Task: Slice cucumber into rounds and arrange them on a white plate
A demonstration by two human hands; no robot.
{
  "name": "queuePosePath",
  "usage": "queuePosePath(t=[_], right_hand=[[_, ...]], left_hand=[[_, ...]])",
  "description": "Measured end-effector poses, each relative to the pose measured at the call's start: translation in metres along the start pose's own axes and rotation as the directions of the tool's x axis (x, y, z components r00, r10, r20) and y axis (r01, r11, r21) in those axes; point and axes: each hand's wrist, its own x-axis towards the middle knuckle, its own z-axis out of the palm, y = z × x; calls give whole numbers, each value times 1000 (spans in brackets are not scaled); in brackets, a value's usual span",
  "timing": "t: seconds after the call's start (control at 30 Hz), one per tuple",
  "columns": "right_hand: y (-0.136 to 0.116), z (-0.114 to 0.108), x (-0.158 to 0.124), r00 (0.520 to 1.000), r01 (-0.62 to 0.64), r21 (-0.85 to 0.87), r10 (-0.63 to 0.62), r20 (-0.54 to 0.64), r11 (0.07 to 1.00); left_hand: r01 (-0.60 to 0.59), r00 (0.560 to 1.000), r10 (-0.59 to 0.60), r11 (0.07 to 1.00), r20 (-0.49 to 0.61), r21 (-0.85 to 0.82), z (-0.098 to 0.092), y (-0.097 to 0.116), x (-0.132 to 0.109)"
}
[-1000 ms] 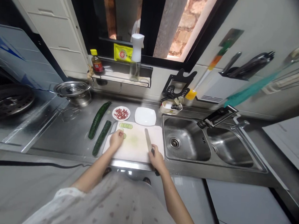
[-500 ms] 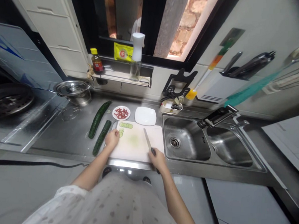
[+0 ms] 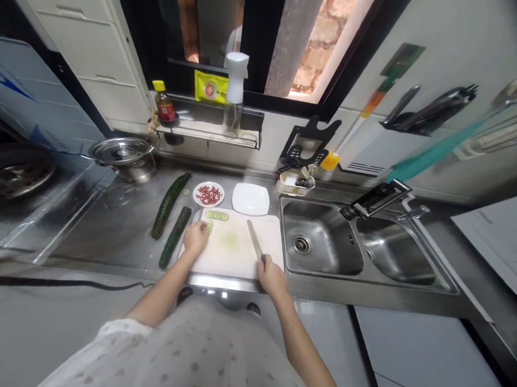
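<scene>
A white cutting board (image 3: 237, 253) lies on the steel counter in front of me. My left hand (image 3: 195, 236) rests curled at the board's left edge, its fingertips on a few cucumber slices (image 3: 208, 228). A short row of slices (image 3: 217, 215) sits along the board's far edge. My right hand (image 3: 270, 274) is closed round the handle of a knife (image 3: 254, 241), whose blade points away over the board. Two whole cucumbers, one long (image 3: 169, 203) and one shorter (image 3: 175, 236), lie just left of the board.
Behind the board stand a small plate of red pieces (image 3: 208, 194) and an empty white plate (image 3: 250, 199). A double sink (image 3: 325, 244) with a tap (image 3: 374, 199) is on the right. A steel pot (image 3: 124, 156) and stove are on the left; bottles stand on a shelf (image 3: 209, 133).
My left hand has drawn back to the left edge of the board, pulling a few slices with it. The knife has shifted slightly toward me.
</scene>
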Motion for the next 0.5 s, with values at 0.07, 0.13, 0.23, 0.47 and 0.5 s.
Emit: queuePosePath(t=[0.07, 0.13, 0.23, 0.47, 0.5], right_hand=[[-2, 1, 0, 1000, -22, -19, 23, 13, 1000], [-4, 1, 1, 999, -45, -33, 46, 18, 998], [-5, 2, 4, 998, -65, -45, 66, 18, 997], [-4, 4, 5, 998, -61, -44, 62, 21, 997], [-3, 5, 6, 998, -60, -39, 61, 20, 997]], left_hand=[[-29, 1000, 29, 999, -10, -20, 2, 5, 3], [-39, 999, 39, 999, -16, -31, 4, 12, 7], [-58, 998, 58, 998, -1, -35, 8, 22, 15], [-135, 986, 135, 991, 97, -6, 17, 41, 34], [-146, 984, 144, 989, 107, 11, 17, 43, 36]])
